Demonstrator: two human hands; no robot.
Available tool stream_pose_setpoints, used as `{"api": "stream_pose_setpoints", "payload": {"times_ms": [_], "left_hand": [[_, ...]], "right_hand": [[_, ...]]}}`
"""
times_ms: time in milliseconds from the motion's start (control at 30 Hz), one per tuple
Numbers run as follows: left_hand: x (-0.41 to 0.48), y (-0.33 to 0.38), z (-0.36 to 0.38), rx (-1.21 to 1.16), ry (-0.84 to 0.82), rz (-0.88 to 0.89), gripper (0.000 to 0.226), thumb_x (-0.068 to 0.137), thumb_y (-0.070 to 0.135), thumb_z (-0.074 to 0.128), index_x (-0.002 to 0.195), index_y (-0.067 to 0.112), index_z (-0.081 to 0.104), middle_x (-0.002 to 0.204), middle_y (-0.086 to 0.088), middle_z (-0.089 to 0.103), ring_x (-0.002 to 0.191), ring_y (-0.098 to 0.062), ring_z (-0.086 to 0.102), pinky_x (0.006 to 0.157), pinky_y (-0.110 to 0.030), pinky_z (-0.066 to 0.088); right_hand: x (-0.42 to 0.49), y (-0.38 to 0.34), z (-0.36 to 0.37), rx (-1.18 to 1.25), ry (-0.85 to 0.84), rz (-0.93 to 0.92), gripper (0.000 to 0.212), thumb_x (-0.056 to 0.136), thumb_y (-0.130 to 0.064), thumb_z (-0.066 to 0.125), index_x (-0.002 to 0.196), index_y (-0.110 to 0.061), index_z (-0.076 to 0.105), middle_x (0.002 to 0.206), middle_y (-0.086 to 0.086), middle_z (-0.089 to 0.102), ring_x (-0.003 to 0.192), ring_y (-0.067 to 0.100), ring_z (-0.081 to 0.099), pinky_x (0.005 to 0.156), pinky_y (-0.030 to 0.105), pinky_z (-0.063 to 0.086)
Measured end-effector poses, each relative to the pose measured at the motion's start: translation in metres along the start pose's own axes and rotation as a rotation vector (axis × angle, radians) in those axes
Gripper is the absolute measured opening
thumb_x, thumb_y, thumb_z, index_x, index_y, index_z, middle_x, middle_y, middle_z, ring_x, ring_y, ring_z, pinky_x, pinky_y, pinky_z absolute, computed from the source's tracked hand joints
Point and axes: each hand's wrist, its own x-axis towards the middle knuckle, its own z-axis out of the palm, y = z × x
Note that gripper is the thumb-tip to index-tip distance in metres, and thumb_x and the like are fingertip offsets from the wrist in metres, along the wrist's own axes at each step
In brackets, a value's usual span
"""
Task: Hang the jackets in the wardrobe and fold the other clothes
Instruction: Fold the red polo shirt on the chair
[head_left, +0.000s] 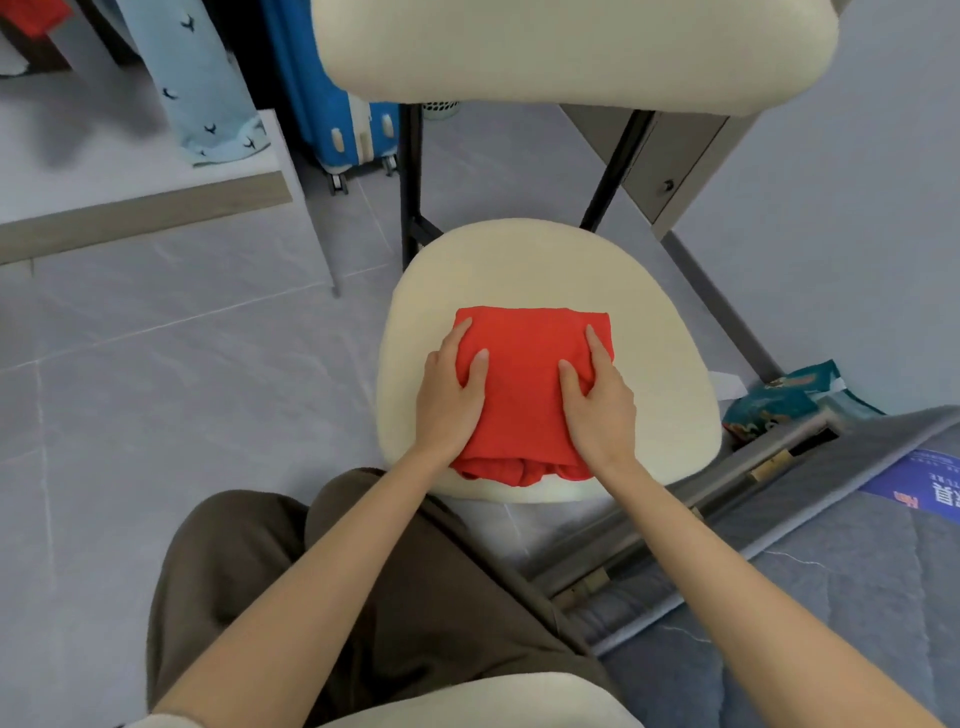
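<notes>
A red garment (527, 384), folded into a small square, lies on the cream seat of a chair (660, 322) in front of me. My left hand (452, 389) lies flat on its left side, fingers straight, thumb on top. On its right side rests my right hand (597, 395), also flat with straight fingers. Both press the fabric down. The garment's loose folded edges show at the near side between my wrists.
The chair's cream backrest (571, 47) rises beyond the seat. A light blue patterned garment (202, 83) hangs at upper left over a shelf edge (145, 213), beside a blue suitcase (332, 88). A grey mattress (831, 561) lies at right, with packets (779, 400) on the floor.
</notes>
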Motion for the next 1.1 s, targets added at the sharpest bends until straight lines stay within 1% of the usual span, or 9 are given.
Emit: {"api": "stream_pose_setpoints", "payload": {"times_ms": [100,233,333,600,700,800,967,1033,1100], "left_hand": [[0.009,-0.006,-0.035,-0.045,0.053,0.003,0.047,0.098,0.049,0.039,0.144,0.039,0.032,0.144,0.015,0.039,0.121,0.005,0.038,0.095,-0.013,0.028],[0.017,-0.009,-0.097,-0.053,0.169,-0.04,0.047,0.096,0.054,0.039,0.141,0.044,0.031,0.136,0.019,0.039,0.11,0.009,0.039,0.087,-0.008,0.028],[0.02,0.007,-0.156,-0.043,0.244,-0.082,0.047,0.097,0.049,0.042,0.142,0.04,0.033,0.138,0.015,0.04,0.111,0.007,0.039,0.091,-0.01,0.029],[0.008,0.139,-0.329,-0.047,0.455,-0.106,0.045,0.096,0.039,0.049,0.14,0.033,0.039,0.139,0.007,0.044,0.12,-0.004,0.044,0.103,-0.024,0.034],[0.002,0.204,-0.396,-0.043,0.513,-0.066,0.046,0.097,0.036,0.05,0.141,0.028,0.041,0.142,0.005,0.044,0.125,-0.007,0.044,0.105,-0.022,0.033],[0.0,0.265,-0.462,-0.012,0.57,0.001,0.046,0.096,0.031,0.052,0.14,0.022,0.042,0.141,0.002,0.045,0.125,-0.009,0.044,0.102,-0.017,0.031],[0.005,0.348,-0.562,0.067,0.657,0.128,0.044,0.096,0.03,0.053,0.139,0.023,0.044,0.139,0.002,0.049,0.119,-0.006,0.046,0.097,-0.012,0.031],[0.01,0.377,-0.596,0.082,0.675,0.193,0.044,0.096,0.028,0.054,0.138,0.021,0.045,0.138,0.002,0.049,0.122,-0.01,0.047,0.102,-0.02,0.034],[0.016,0.403,-0.626,0.105,0.692,0.229,0.044,0.096,0.029,0.053,0.138,0.023,0.044,0.138,0.003,0.049,0.123,-0.014,0.047,0.105,-0.027,0.036]], "right_hand": [[0.002,-0.032,0.017,0.066,-0.01,-0.074,0.053,0.099,-0.038,0.045,0.149,-0.028,0.031,0.146,-0.002,0.045,0.128,0.017,0.048,0.106,0.033,0.038],[0.008,-0.093,0.046,0.127,-0.087,-0.14,0.05,0.099,-0.039,0.046,0.146,-0.033,0.033,0.145,-0.007,0.044,0.128,0.01,0.047,0.106,0.028,0.037],[0.008,-0.151,0.06,0.136,-0.171,-0.169,0.049,0.099,-0.037,0.047,0.146,-0.03,0.036,0.143,-0.006,0.046,0.126,0.008,0.047,0.102,0.019,0.033],[-0.001,-0.356,0.03,0.217,-0.321,-0.337,0.047,0.099,-0.037,0.046,0.144,-0.032,0.037,0.137,-0.008,0.049,0.111,-0.007,0.042,0.093,0.009,0.03],[-0.009,-0.442,0.003,0.264,-0.331,-0.414,0.047,0.099,-0.034,0.047,0.145,-0.028,0.038,0.137,-0.007,0.048,0.118,-0.002,0.043,0.098,0.013,0.029],[-0.015,-0.524,-0.021,0.317,-0.332,-0.498,0.047,0.099,-0.032,0.047,0.145,-0.027,0.037,0.134,-0.014,0.046,0.116,-0.009,0.039,0.098,0.01,0.028],[-0.018,-0.646,-0.049,0.388,-0.333,-0.599,0.047,0.1,-0.031,0.047,0.145,-0.028,0.037,0.139,0.002,0.051,0.125,0.016,0.05,0.106,0.027,0.037],[-0.017,-0.69,-0.059,0.425,-0.332,-0.64,0.047,0.1,-0.032,0.046,0.145,-0.028,0.037,0.14,0.001,0.051,0.125,0.017,0.05,0.107,0.032,0.038],[-0.013,-0.728,-0.068,0.435,-0.31,-0.684,0.047,0.1,-0.033,0.046,0.146,-0.028,0.037,0.14,0.0,0.051,0.125,0.016,0.05,0.104,0.027,0.038]]}}
